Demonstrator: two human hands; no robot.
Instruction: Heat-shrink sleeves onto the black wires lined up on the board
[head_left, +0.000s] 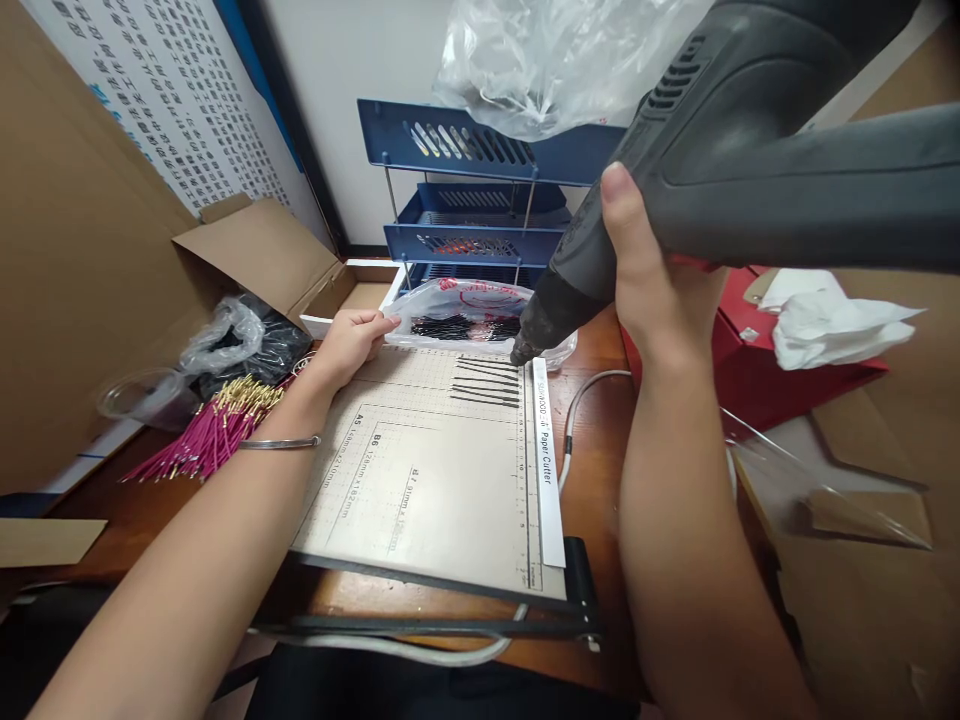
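My right hand [660, 270] is wrapped around the barrel of a black heat gun [577, 255]. Its nozzle points down and left, over the right ends of several thin black strips [486, 382]. Those strips lie side by side on a paper cutter [450, 480] with printed size lines. At the cutter's far left corner, my left hand [356, 342] has its fingers closed at the edge of a clear plastic bag [465, 300] with red print. More thin black pieces show inside the bag.
A blue tiered tray rack [465, 240] stands behind the bag. On the left lie a bundle of magenta wires [202, 435] with gold ends and an open cardboard box [262, 250]. A red box [795, 350] with tissue and a white cable [574, 430] are on the right.
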